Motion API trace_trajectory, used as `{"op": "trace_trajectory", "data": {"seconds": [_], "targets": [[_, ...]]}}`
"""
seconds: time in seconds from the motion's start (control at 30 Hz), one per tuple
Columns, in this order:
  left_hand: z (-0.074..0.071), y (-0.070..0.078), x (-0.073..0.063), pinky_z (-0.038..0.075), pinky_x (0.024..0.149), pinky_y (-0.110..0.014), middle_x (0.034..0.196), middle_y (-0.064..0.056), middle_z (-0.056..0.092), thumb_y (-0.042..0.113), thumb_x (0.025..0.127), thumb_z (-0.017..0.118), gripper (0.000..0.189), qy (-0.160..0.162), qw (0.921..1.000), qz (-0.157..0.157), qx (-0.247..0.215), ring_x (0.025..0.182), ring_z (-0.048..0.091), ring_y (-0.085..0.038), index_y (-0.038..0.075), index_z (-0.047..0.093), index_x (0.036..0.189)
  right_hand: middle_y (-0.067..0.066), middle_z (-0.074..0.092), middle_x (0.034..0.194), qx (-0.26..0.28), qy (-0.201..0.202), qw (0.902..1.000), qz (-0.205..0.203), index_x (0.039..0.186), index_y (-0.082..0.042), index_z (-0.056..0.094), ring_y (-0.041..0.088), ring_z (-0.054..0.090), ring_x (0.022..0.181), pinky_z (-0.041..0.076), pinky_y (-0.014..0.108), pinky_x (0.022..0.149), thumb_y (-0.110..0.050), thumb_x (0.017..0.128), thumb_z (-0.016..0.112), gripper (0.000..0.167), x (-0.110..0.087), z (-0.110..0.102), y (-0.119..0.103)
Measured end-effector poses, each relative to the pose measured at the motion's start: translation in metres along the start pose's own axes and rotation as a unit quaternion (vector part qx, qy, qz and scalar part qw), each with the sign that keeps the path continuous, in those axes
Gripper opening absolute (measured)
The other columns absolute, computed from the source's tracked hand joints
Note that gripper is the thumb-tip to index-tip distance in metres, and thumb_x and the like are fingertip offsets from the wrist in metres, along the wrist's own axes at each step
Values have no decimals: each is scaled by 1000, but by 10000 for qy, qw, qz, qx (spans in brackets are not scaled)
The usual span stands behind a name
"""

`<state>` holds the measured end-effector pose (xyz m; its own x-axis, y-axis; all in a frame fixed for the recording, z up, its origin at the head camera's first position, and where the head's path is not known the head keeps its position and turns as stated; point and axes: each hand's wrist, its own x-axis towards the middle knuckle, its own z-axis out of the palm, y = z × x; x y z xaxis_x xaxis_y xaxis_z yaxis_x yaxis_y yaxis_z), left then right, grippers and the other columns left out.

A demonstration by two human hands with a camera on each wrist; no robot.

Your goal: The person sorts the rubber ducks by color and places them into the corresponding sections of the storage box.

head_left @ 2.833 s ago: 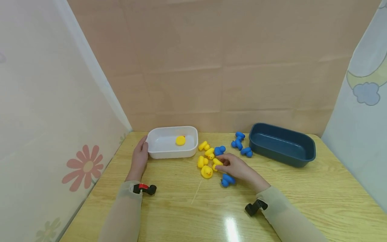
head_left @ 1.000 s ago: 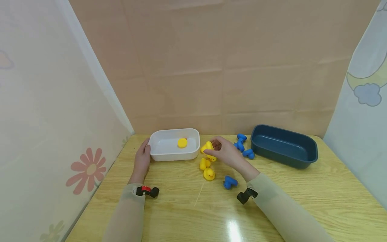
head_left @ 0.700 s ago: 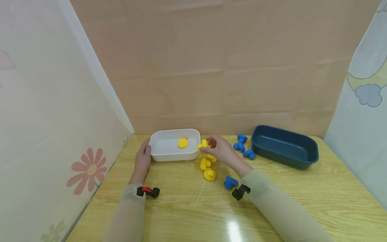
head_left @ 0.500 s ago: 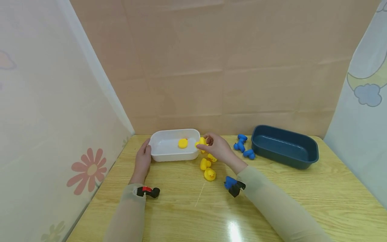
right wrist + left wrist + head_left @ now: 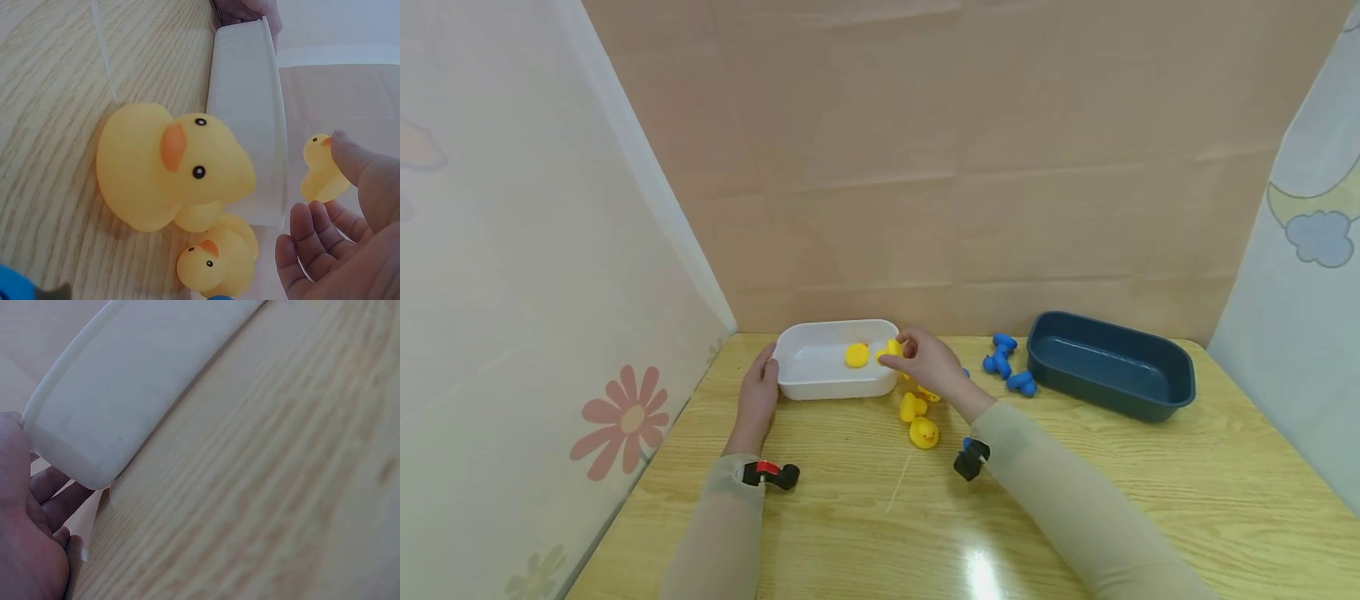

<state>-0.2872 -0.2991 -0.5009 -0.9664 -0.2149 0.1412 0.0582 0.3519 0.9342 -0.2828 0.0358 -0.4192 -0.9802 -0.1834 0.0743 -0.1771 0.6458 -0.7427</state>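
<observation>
My right hand [image 5: 936, 362] pinches a yellow rubber duck [image 5: 322, 172] between thumb and fingertips, above the right end of a white plastic bin [image 5: 827, 389]. Another yellow duck [image 5: 856, 356] lies inside that bin. At the bin's left end, my left hand [image 5: 758, 396] grips the wall, thumb near the rim and fingers behind the end in the left wrist view. Below my right hand, on the table, are several more yellow ducks, among them one facing the front [image 5: 923, 433] and one on its side [image 5: 912, 407]; the hand partly hides others.
Several blue ducks [image 5: 1002, 360] lie right of my right hand, beside a dark blue bin [image 5: 1105, 396] at the back right. Another blue duck [image 5: 967, 442] is mostly hidden by the right wrist camera. A brown papered wall [image 5: 850, 250] rises behind the wooden table [image 5: 850, 500].
My right hand has picked up a yellow duck from the group and carried it left, from the table to over the white bin's right end. My left hand stays on the bin.
</observation>
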Motion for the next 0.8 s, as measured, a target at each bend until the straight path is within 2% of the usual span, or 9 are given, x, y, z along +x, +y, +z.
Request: {"op": "trace_trajectory", "data": {"seconds": [0.4, 0.57, 0.8], "targets": [[2, 1, 1, 23, 134, -52, 176, -9, 38, 37, 120, 38, 56, -29, 10000, 4, -51, 165, 28, -30, 19, 41, 173, 5, 66, 113, -99, -47, 9999, 100, 146, -12, 65, 26, 61, 95, 52, 36, 77, -50, 99, 83, 63, 11, 10, 7], [1, 2, -1, 22, 134, -52, 177, -8, 37, 38, 120, 37, 57, -54, 10000, -21, -67, 166, 27, -29, 19, 40, 173, 5, 67, 115, -42, -86, 9999, 96, 150, -15, 63, 27, 62, 96, 54, 37, 79, -44, 101, 82, 60, 10, 10, 7], [0, 1, -1, 23, 134, -52, 177, -7, 38, 40, 119, 37, 58, -13, 10000, -56, -23, 165, 28, -29, 21, 40, 173, 7, 68, 118, 133, -19, 9999, -12, 150, -13, 63, 28, 64, 103, 58, 39, 85, -37, 101, 83, 58, 2, 6, 5]]}}
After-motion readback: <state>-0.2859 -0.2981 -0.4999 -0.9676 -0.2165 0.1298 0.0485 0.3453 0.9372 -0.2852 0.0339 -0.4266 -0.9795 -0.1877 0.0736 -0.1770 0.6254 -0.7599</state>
